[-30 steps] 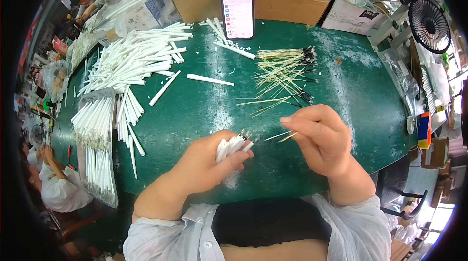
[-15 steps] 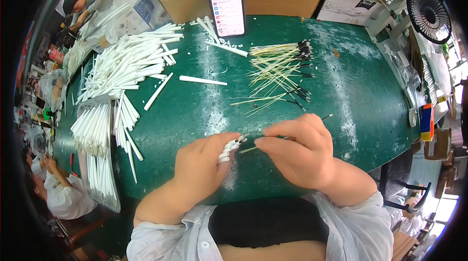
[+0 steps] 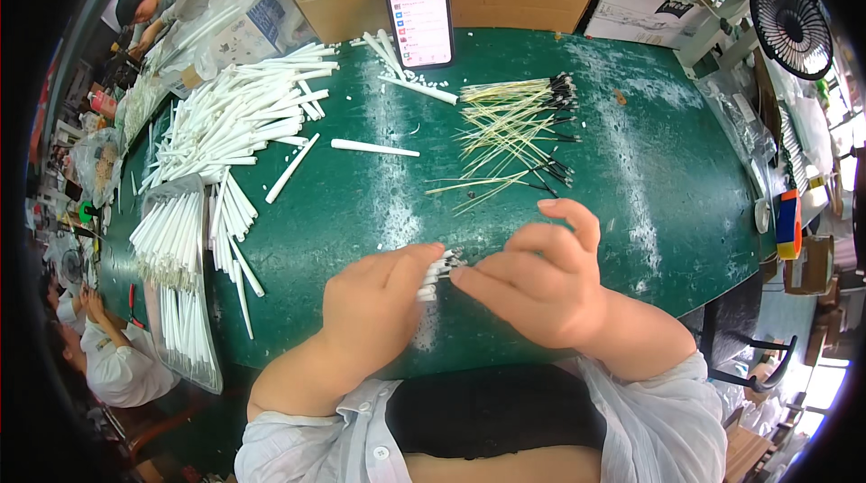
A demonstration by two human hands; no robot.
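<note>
My left hand point(image 3: 372, 310) is closed around a small bundle of white tapered tubes point(image 3: 428, 285), whose open ends stick out toward the right. Dark and silvery tips show at some of those ends. My right hand point(image 3: 546, 289) meets the bundle there, thumb and forefinger pinched on a thin wire that is mostly hidden by the fingers. Beyond the right hand lies a pile of thin yellowish wires point(image 3: 505, 122) with black ends. A single white tube point(image 3: 374, 148) rests ahead of my left hand.
A large heap of white tubes point(image 3: 244, 113) covers the table's left side, beside a clear tray point(image 3: 213, 339) of more tubes. A phone point(image 3: 419, 14) leans on a cardboard box point(image 3: 514, 5). At the right are a fan point(image 3: 791, 23) and a tape roll point(image 3: 788, 226). Other people sit at left.
My right hand has moved left with the wire, up to the tube ends. The wire, seen sticking out before, is now mostly hidden. My left hand's bundle has shifted slightly right.
</note>
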